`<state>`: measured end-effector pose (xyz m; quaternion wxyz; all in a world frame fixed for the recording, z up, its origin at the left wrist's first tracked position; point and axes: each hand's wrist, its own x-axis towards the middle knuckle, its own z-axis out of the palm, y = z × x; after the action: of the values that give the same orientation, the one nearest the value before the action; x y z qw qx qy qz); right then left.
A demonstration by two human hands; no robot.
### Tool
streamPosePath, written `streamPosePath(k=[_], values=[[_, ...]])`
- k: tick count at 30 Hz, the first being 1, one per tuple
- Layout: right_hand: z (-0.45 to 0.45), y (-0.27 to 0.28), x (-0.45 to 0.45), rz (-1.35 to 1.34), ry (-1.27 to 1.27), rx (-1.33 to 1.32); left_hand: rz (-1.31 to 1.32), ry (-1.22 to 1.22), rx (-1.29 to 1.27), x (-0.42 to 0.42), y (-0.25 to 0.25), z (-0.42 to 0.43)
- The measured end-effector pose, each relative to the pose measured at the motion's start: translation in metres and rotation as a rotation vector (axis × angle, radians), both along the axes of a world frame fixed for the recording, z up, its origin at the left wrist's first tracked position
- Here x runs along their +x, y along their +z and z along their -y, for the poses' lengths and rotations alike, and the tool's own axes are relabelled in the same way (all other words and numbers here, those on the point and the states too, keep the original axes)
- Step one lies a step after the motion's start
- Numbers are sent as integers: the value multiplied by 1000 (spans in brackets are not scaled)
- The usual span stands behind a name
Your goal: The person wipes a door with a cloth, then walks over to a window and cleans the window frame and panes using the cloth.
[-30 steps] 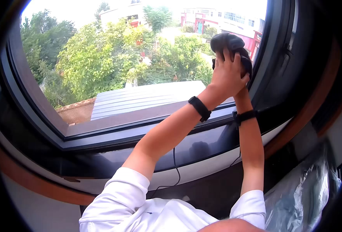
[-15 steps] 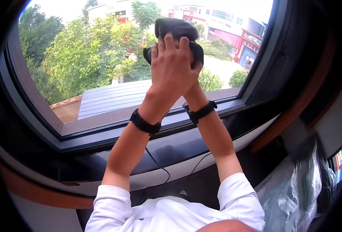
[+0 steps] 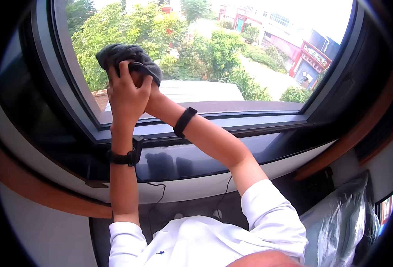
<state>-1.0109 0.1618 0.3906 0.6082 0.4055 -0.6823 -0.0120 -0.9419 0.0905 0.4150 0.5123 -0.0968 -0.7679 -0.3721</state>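
Note:
A bunched dark grey cloth point(image 3: 127, 53) is up at the left part of a large window pane point(image 3: 205, 58). My left hand point(image 3: 128, 94) grips it from below, with bent, partly spread fingers over its near side. Behind that hand, and mostly covered by it, my right hand point(image 3: 152, 99) meets the same cloth; its fingers are largely hidden. Both arms reach forward and converge at the cloth. Whether the cloth touches the glass cannot be made out for certain. A black strap point(image 3: 124, 158) circles my left wrist, and another band point(image 3: 185, 122) my right.
The dark window frame point(image 3: 78, 111) borders the pane on the left, with a glossy black sill point(image 3: 209, 158) below. Thin cables point(image 3: 163, 191) hang near the sill. A plastic-covered object point(image 3: 334, 218) stands at lower right. Trees and buildings show outside.
Both hands have carried the cloth left and somewhat down across the window. My right forearm now slants further left, my left forearm is nearly upright, and the view has shifted slightly.

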Motion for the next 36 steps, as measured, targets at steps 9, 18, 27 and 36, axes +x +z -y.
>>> streamPosePath(k=[9, 18, 27, 36], values=[[98, -21, -12, 382, 183, 118, -143, 159, 216, -68, -42, 123], [95, -57, -26, 350, -143, 469, 261, -208, 1010, -144, -123, 193], [53, 114, 4, 107, 74, -46, 24, -231, 303, -40, 118, 129], [-135, 90, 24, 397, -175, -130, -62, -489, -5, -18, 97, -102]])
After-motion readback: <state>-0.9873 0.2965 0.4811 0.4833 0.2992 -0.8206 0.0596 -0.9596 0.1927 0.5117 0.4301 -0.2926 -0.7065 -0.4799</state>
